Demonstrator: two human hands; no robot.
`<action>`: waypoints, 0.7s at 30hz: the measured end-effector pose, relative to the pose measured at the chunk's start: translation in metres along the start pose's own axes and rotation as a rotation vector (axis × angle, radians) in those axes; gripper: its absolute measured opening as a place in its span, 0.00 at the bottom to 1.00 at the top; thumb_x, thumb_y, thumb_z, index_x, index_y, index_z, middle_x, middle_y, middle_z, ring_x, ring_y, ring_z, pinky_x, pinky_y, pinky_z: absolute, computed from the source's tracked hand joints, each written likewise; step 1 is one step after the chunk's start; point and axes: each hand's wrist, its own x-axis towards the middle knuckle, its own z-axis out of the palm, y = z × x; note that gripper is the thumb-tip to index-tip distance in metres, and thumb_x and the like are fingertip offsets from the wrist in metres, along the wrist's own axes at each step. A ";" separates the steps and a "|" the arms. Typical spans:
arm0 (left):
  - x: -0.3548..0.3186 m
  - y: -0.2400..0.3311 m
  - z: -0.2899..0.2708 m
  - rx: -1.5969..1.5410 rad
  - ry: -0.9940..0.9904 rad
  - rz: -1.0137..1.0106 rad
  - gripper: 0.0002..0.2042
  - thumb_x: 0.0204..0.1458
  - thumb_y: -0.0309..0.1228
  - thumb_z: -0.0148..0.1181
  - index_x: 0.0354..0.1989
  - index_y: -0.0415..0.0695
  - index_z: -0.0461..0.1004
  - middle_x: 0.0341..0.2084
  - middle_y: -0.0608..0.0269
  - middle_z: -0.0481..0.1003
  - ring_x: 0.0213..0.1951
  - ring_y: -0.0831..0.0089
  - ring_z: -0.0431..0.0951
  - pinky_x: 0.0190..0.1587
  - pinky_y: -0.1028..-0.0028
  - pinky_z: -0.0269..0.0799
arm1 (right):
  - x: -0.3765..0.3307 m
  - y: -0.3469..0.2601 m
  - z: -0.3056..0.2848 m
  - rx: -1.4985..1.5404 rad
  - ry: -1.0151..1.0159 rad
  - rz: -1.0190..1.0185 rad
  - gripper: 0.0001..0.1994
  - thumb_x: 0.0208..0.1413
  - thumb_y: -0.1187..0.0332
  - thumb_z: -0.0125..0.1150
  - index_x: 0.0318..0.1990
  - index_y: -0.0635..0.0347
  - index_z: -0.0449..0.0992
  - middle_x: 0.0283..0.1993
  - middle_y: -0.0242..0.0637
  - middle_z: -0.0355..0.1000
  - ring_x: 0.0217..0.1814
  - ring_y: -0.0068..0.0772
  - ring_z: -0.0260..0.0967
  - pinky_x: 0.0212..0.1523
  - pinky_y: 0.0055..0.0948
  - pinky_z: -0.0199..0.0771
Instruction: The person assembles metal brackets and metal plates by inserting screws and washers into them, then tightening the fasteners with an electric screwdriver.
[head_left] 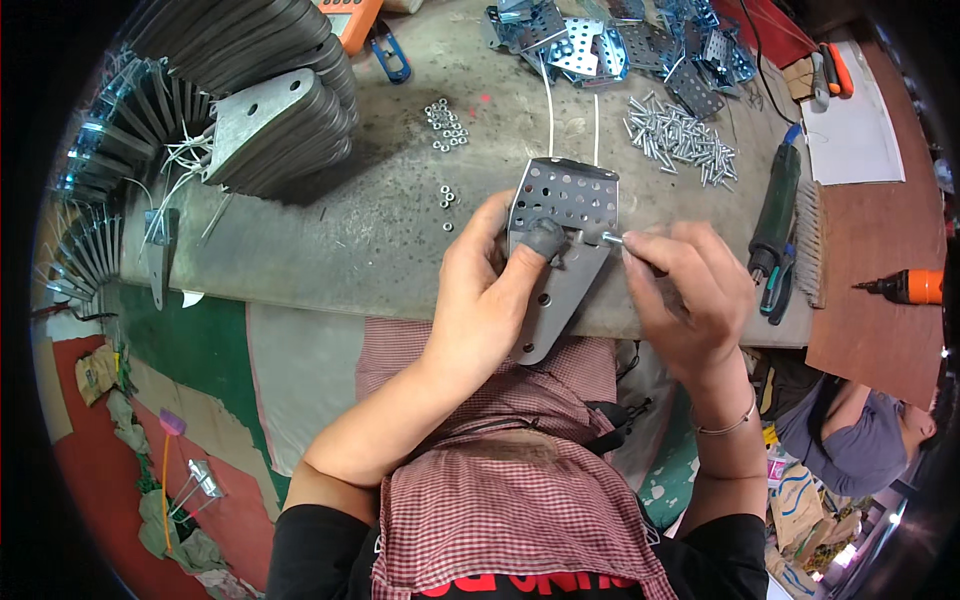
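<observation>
Over the table's front edge my left hand (pixel 480 305) is closed around a flat grey metal bracket (pixel 565 300). A dark perforated plate (pixel 575 185) lies at the bracket's far end. The left thumb, wrapped in a dark cover (pixel 545 236), presses where plate and bracket meet. From the right, my right hand (pixel 700 290) pinches a small silver screw (pixel 611 238) between thumb and fingertips. The screw points left, at the bracket's right side; I cannot tell whether its tip is in a hole. Two thin white strips (pixel 550 110) run away from the plate's far edge.
Nuts (pixel 446 125) and a pile of screws (pixel 682 140) lie beyond my hands. Perforated plates (pixel 600 45) are heaped at the back, stacked brackets (pixel 275 130) at left. A power screwdriver (pixel 778 210), a brush (pixel 810 245) and an orange-handled tool (pixel 905 287) lie right. Another person (pixel 850 440) is at far right.
</observation>
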 end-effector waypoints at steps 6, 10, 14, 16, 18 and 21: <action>-0.001 -0.002 -0.004 0.224 0.002 0.184 0.17 0.56 0.30 0.52 0.52 0.35 0.65 0.36 0.62 0.73 0.37 0.79 0.71 0.41 0.78 0.68 | 0.002 -0.001 -0.001 0.017 -0.044 -0.017 0.10 0.38 0.78 0.63 0.32 0.60 0.75 0.29 0.37 0.69 0.30 0.38 0.70 0.29 0.29 0.71; -0.004 0.002 -0.002 0.230 0.007 0.155 0.17 0.56 0.29 0.52 0.53 0.35 0.65 0.38 0.61 0.73 0.39 0.77 0.72 0.43 0.77 0.68 | 0.002 -0.004 0.002 0.018 -0.046 -0.007 0.10 0.39 0.78 0.63 0.33 0.60 0.75 0.28 0.38 0.68 0.29 0.37 0.70 0.29 0.30 0.70; -0.001 0.003 -0.004 0.014 -0.018 -0.019 0.17 0.56 0.28 0.52 0.53 0.34 0.64 0.39 0.61 0.73 0.40 0.77 0.72 0.44 0.77 0.68 | 0.002 -0.011 0.000 0.107 -0.148 0.145 0.10 0.39 0.79 0.63 0.33 0.61 0.75 0.30 0.39 0.71 0.30 0.38 0.70 0.30 0.29 0.71; 0.000 0.005 -0.005 0.057 -0.035 -0.028 0.17 0.56 0.27 0.52 0.53 0.33 0.63 0.40 0.61 0.73 0.40 0.78 0.72 0.44 0.77 0.69 | 0.007 -0.024 0.000 0.308 0.040 0.376 0.10 0.38 0.80 0.63 0.32 0.61 0.75 0.31 0.39 0.73 0.30 0.38 0.71 0.30 0.28 0.72; 0.000 0.002 -0.005 0.059 -0.122 -0.024 0.19 0.55 0.24 0.51 0.55 0.33 0.61 0.40 0.60 0.72 0.41 0.78 0.72 0.43 0.78 0.69 | 0.007 -0.023 0.013 0.337 0.104 0.262 0.10 0.38 0.80 0.64 0.31 0.61 0.74 0.31 0.38 0.74 0.31 0.38 0.72 0.31 0.28 0.72; -0.006 0.013 0.003 0.030 -0.136 -0.129 0.24 0.51 0.21 0.50 0.59 0.33 0.57 0.41 0.59 0.72 0.40 0.77 0.72 0.44 0.77 0.68 | 0.012 -0.012 0.027 0.336 0.155 0.079 0.09 0.37 0.80 0.64 0.29 0.61 0.74 0.30 0.38 0.74 0.31 0.38 0.72 0.32 0.29 0.72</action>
